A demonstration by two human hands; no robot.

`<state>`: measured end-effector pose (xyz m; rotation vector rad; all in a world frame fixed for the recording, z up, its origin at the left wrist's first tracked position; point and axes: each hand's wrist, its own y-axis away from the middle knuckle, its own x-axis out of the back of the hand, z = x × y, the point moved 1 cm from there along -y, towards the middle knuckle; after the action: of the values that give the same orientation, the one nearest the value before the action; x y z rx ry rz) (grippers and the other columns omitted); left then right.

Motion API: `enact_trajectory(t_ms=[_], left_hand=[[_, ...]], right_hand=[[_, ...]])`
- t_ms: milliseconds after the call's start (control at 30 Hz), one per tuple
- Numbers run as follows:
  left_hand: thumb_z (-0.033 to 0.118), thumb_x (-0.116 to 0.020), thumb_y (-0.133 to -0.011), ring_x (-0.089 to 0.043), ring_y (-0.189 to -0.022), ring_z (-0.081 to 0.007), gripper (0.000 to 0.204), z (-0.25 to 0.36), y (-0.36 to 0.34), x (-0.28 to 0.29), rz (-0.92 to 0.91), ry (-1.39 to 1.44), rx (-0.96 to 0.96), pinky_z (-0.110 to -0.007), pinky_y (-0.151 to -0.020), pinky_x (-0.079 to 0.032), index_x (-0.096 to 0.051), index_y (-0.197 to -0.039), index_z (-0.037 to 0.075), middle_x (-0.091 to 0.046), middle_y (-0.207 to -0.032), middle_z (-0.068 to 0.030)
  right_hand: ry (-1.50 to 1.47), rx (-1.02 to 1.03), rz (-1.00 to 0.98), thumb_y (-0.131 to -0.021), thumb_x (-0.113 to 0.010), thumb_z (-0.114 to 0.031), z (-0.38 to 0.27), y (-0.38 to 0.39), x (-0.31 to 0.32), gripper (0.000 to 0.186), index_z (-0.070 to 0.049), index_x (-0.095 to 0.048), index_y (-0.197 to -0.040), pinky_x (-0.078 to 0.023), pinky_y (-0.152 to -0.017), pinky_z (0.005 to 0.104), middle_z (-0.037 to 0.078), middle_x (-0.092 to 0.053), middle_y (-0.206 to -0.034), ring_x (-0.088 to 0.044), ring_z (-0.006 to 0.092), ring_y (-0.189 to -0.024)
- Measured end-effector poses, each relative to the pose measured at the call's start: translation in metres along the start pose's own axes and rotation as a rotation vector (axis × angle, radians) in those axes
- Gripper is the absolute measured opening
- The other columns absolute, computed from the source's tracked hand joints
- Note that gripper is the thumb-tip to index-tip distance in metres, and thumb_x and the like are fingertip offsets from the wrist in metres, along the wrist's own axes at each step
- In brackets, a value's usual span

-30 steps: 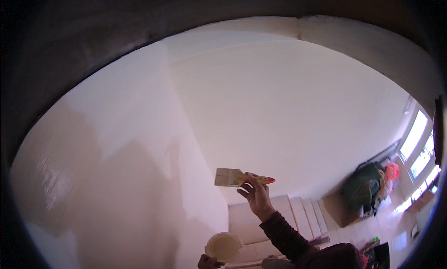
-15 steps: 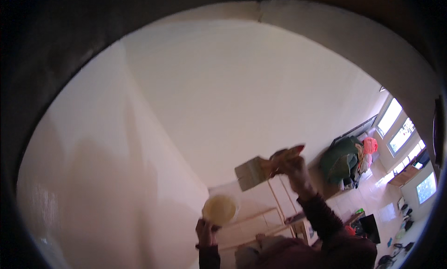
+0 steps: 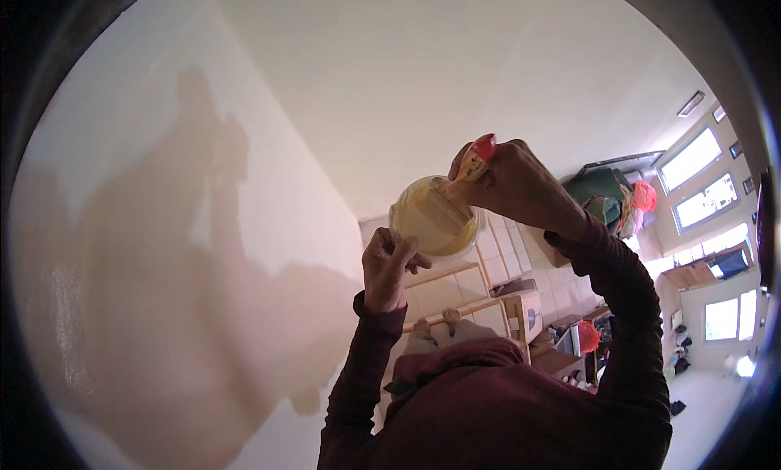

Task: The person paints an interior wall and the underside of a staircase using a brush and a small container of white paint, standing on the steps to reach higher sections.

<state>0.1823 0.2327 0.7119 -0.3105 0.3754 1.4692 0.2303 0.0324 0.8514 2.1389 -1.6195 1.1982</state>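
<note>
My left hand (image 3: 388,263) grips the rim of a round, clear-walled tub (image 3: 423,246) of pale yellow paint. Above and to the right, my right hand (image 3: 517,185) is closed round the handle of a wide paintbrush (image 3: 470,163), whose end is red. The brush's bristles dip into the tub, against the paint. Both hands are held up in front of my chest, close together. The fingertips of my right hand are partly hidden behind the handle.
Pale walls (image 3: 455,71) meet in a corner ahead, and my shadow falls on the left wall (image 3: 163,250). Below are a wooden frame (image 3: 455,275) near my bare feet and a cardboard box (image 3: 525,315). A green covered heap (image 3: 602,198) lies at the right, by windows.
The brush has moved from outside the tub, bristles pointing left, down into the paint. Tub and left hand sit higher and further right in view, which has tilted downward.
</note>
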Motion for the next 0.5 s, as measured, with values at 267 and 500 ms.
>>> enact_trajectory(t_ms=[267, 500], left_hand=[[0.017, -0.067, -0.084, -0.058, -0.053, -0.0130, 0.023, 0.017, -0.004, -0.012, -0.058, 0.030, 0.091, -0.024, -0.053, -0.042, -0.047, -0.085, 0.006, -0.057, -0.064, -0.0053], [0.020, -0.066, -0.084, -0.058, -0.053, -0.0143, 0.024, 0.010, -0.010, -0.004, -0.104, -0.012, 0.125, -0.025, -0.054, -0.043, -0.047, -0.086, 0.004, -0.058, -0.067, -0.0069]], right_hand=[[0.101, -0.090, -0.027, -0.077, -0.068, -0.023, 0.006, 0.005, -0.011, 0.026, 0.002, -0.065, -0.074, -0.052, -0.054, 0.0339, 0.016, -0.061, -0.058, -0.064, 0.0253, -0.052], [-0.049, -0.225, 0.174, -0.078, -0.070, -0.017, -0.025, 0.023, 0.015, 0.019, 0.001, -0.067, -0.085, -0.053, -0.064, 0.0299, 0.012, -0.068, -0.073, -0.067, 0.0150, -0.067]])
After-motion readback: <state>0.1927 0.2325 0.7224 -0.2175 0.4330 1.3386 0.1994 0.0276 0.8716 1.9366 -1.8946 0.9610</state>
